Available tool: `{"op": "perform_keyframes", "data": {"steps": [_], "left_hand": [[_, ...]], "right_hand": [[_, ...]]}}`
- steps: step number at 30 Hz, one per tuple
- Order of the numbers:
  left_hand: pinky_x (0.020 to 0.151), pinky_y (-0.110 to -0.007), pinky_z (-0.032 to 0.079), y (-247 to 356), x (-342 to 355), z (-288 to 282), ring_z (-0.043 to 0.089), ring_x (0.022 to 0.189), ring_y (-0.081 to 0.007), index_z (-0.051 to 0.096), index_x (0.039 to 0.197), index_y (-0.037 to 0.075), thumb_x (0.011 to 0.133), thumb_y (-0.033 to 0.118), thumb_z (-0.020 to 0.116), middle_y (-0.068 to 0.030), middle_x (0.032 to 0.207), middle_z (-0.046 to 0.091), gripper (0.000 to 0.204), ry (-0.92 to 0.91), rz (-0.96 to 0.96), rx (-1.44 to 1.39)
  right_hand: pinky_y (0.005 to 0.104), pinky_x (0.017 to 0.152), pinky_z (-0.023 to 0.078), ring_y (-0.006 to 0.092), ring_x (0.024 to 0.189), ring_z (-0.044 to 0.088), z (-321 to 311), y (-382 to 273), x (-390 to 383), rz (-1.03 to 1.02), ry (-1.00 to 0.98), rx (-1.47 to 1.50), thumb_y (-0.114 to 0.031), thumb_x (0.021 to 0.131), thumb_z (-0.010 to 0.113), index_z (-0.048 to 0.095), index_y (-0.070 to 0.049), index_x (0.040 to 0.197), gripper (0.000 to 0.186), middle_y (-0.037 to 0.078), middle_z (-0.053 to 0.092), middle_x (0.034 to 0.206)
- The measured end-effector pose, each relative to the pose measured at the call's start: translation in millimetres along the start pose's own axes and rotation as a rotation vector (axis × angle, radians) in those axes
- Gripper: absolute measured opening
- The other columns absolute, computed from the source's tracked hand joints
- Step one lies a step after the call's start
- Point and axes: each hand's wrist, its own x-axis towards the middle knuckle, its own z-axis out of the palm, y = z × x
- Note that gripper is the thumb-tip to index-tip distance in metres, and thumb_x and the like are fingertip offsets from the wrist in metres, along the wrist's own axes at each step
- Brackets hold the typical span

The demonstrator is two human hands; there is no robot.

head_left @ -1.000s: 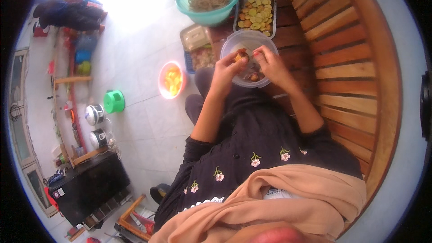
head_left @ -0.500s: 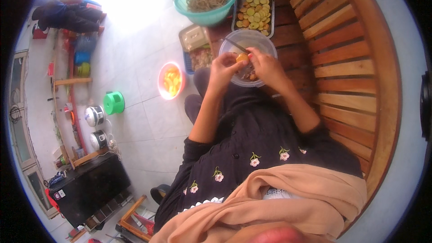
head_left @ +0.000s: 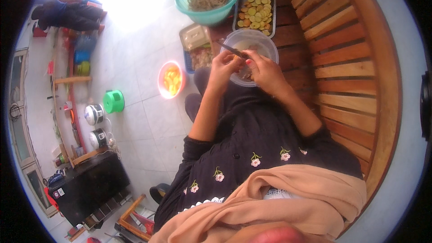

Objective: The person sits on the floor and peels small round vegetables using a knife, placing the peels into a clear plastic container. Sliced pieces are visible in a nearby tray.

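My left hand (head_left: 221,67) is closed on a small orange-brown piece of food (head_left: 235,58), largely hidden by fingers. My right hand (head_left: 262,71) is closed on a dark knife (head_left: 229,47), its blade pointing left across that piece. Both hands are over a translucent plastic tub (head_left: 270,45) on the wooden bench, with some small pieces inside. Just beyond it are a metal tray (head_left: 254,13) of yellow round slices and a turquoise basin (head_left: 184,4) holding brownish strands.
A pink bowl (head_left: 171,79) of orange pieces, a lidded container (head_left: 194,36), green stool (head_left: 112,101) and two cookers (head_left: 94,114) stand leftward. A bench backrest (head_left: 342,85) is right; a person (head_left: 67,13) is upper left; a television (head_left: 90,189) is lower left.
The knife has come into sight since a second ago and now lies lower, across the piece in my left hand. My right hand has turned over the piece, covering more of it.
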Motion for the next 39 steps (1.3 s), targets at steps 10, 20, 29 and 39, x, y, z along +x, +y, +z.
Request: {"op": "perform_keyframes", "data": {"steps": [10, 20, 29, 39], "left_hand": [[0.075, -0.029, 0.053, -1, -5, 1, 0.065, 0.085, -0.0159, 0.062, 0.113, -0.005, 0.089, 0.014, 0.07, -0.0104, 0.102, 0.068, 0.032, 0.053, -0.029, -0.021], [0.078, -0.028, 0.052, 6, -6, 2, 0.064, 0.084, -0.0146, 0.065, 0.107, -0.004, 0.089, 0.015, 0.069, -0.0078, 0.096, 0.068, 0.026, -0.002, 0.056, 0.211], [0.077, -0.028, 0.054, 5, -5, 13, 0.065, 0.095, -0.0198, 0.053, 0.125, -0.002, 0.094, 0.015, 0.065, -0.0147, 0.116, 0.062, 0.037, 0.078, -0.033, -0.074], [0.074, -0.027, 0.051, 0, -4, 20, 0.067, 0.094, -0.0202, 0.054, 0.123, -0.002, 0.095, 0.017, 0.065, -0.0133, 0.11, 0.064, 0.036, 0.07, -0.023, -0.213]], "right_hand": [[0.0455, 0.08, 0.05, 0.0397, 0.096, 0.066, 0, 16, 14, 0.243, -0.078, 0.327, -0.028, 0.102, 0.044, 0.057, -0.007, 0.127, 0.036, 0.025, 0.066, 0.109], [0.0466, 0.085, 0.05, 0.0401, 0.102, 0.064, 3, 10, 11, 0.056, 0.005, -0.126, -0.028, 0.1, 0.046, 0.059, -0.008, 0.126, 0.035, 0.026, 0.065, 0.109], [0.041, 0.088, 0.048, 0.0351, 0.104, 0.065, -5, 20, 12, 0.322, -0.031, 0.372, -0.031, 0.102, 0.046, 0.057, -0.002, 0.128, 0.04, 0.024, 0.067, 0.11], [0.0485, 0.076, 0.05, 0.041, 0.089, 0.067, 10, 12, 8, 0.088, 0.136, 0.016, -0.028, 0.102, 0.044, 0.058, -0.008, 0.122, 0.032, 0.025, 0.068, 0.098]]}}
